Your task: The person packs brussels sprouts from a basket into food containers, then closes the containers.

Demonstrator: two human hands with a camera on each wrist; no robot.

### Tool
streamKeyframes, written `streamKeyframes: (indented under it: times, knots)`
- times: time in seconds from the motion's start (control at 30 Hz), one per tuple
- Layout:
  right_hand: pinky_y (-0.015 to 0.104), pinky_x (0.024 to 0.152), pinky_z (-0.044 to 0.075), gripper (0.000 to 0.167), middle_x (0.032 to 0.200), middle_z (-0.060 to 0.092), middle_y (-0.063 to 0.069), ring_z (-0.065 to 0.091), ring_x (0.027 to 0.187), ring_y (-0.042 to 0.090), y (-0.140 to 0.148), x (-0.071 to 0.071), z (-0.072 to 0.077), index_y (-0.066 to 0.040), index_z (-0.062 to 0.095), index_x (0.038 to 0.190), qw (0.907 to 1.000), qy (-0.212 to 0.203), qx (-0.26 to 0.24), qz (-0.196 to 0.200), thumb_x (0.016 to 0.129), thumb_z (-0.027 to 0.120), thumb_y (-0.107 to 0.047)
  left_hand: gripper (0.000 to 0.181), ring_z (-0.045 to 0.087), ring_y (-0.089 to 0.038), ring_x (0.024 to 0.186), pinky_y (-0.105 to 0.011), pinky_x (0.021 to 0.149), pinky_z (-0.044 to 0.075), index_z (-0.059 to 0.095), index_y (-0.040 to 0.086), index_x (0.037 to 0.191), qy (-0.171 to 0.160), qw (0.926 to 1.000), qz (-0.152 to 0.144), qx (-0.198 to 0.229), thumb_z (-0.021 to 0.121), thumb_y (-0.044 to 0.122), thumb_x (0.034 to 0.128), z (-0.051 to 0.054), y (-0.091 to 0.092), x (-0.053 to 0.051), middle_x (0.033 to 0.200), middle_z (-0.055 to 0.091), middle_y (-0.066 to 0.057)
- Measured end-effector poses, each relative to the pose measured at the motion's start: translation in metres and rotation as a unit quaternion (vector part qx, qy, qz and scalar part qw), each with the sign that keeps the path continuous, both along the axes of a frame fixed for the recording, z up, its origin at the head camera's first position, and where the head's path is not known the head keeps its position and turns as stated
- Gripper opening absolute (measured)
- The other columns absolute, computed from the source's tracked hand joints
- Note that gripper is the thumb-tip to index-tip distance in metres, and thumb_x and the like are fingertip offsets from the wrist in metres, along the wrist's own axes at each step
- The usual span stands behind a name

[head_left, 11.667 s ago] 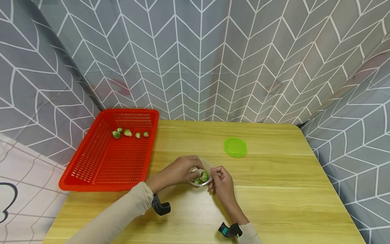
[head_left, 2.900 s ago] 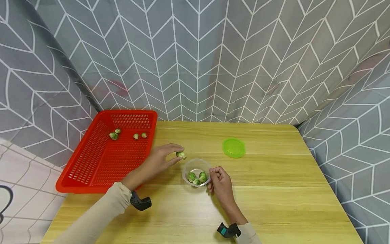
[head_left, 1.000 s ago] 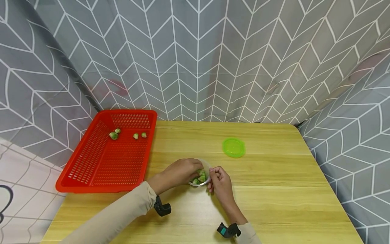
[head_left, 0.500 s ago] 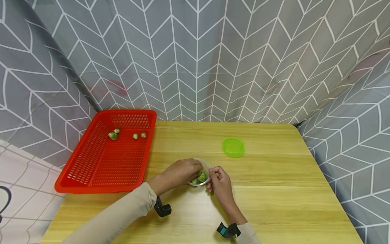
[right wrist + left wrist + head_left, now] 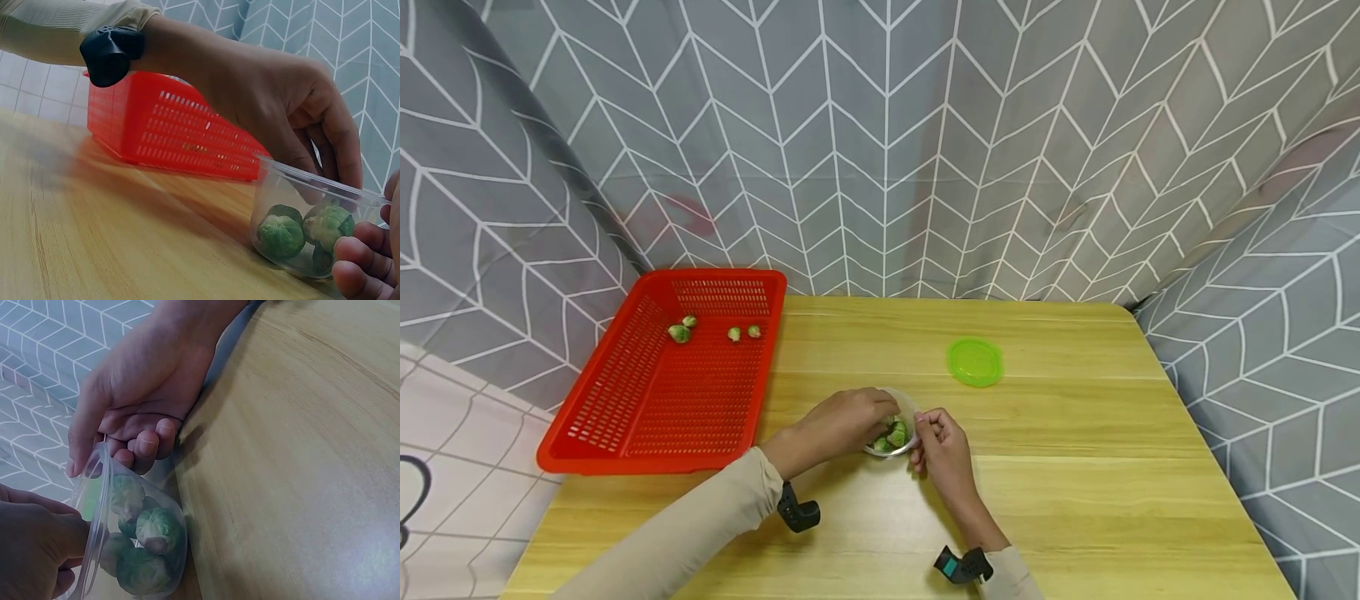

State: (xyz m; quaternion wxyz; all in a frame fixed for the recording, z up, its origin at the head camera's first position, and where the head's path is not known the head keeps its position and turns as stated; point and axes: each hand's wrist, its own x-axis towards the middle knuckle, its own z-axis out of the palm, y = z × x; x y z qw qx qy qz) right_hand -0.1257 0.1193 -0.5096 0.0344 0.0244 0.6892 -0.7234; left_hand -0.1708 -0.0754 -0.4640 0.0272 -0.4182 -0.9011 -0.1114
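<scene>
A clear plastic bowl [image 5: 889, 454] with several Brussels sprouts stands on the table, in front of the person. The left hand [image 5: 842, 423] reaches down into it from the left; in the right wrist view, thumb and fingertips of the left hand [image 5: 287, 106] are at the top of a sprout [image 5: 328, 225], pinching it as far as the wall shows. The right hand [image 5: 947, 454] pinches the bowl's right rim between thumb and curled fingers. In the left wrist view the right hand [image 5: 140, 394] is at the rim, with sprouts [image 5: 156, 531] visible through the wall.
A red perforated basket [image 5: 745, 458] with several sprouts [image 5: 680, 333] along its far part stands at the left of the table. A green lid [image 5: 975, 362] lies behind and right of the bowl. Patterned curtains [image 5: 887, 150] border the table.
Since about three seconds ago, the left hand has carried a sprout rightward from beside the bowl into it. Compared with the oldest view, one sprout fewer lies in the basket. The right hand stays put.
</scene>
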Motion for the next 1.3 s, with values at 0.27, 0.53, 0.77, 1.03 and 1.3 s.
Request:
streamKeyframes:
  times: [0.27,0.53,0.77,1.03,1.3]
  knots:
    - [0.03,0.041,0.049,0.034,0.07,0.062,0.02,0.055,0.046,0.019,0.0,-0.003,-0.016,0.008,0.058,0.098,0.9999,0.009,-0.004,-0.008,0.103,0.06,-0.026,0.031,0.066,-0.016,0.111,-0.03,0.094,0.055,0.072,0.01,0.121,-0.002,0.9994,0.002,0.035,0.076,0.008,0.0901,0.004,-0.006,-0.001,0.12,0.07,-0.001]
    - [0.035,0.041,0.051,0.033,0.071,0.063,0.021,0.056,0.046,0.023,0.001,-0.003,-0.014,0.008,0.058,0.101,0.9999,0.008,0.0,-0.01,0.104,0.059,-0.025,0.029,0.066,-0.017,0.112,-0.032,0.096,0.055,0.072,0.008,0.12,-0.001,0.9974,0.008,0.072,0.075,0.012,0.0917,0.009,-0.016,-0.004,0.12,0.07,-0.002]
    - [0.031,0.041,0.05,0.037,0.069,0.062,0.018,0.056,0.046,0.019,0.001,-0.003,-0.015,0.007,0.058,0.099,0.9999,0.008,0.002,-0.009,0.103,0.06,-0.029,0.029,0.065,-0.019,0.117,-0.035,0.101,0.052,0.071,0.01,0.122,-0.023,0.9946,0.031,0.096,0.073,0.017,0.0939,0.016,-0.026,-0.004,0.124,0.069,-0.003]
    - [0.028,0.04,0.048,0.036,0.068,0.062,0.016,0.055,0.046,0.017,0.0,-0.003,-0.017,0.006,0.058,0.097,0.9998,0.012,0.004,-0.013,0.102,0.061,-0.03,0.035,0.067,-0.021,0.114,-0.037,0.098,0.054,0.071,0.008,0.123,-0.014,0.9913,0.061,0.116,0.078,0.014,0.0894,0.029,-0.042,-0.008,0.122,0.071,-0.004]
    - [0.028,0.04,0.049,0.034,0.069,0.062,0.017,0.055,0.046,0.017,0.0,-0.002,-0.016,0.003,0.058,0.096,0.9998,0.012,0.0,-0.015,0.102,0.061,-0.03,0.034,0.068,-0.023,0.112,-0.039,0.097,0.054,0.071,0.006,0.12,0.008,0.9873,0.082,0.136,0.079,0.011,0.0877,0.038,-0.061,-0.013,0.119,0.072,-0.007]
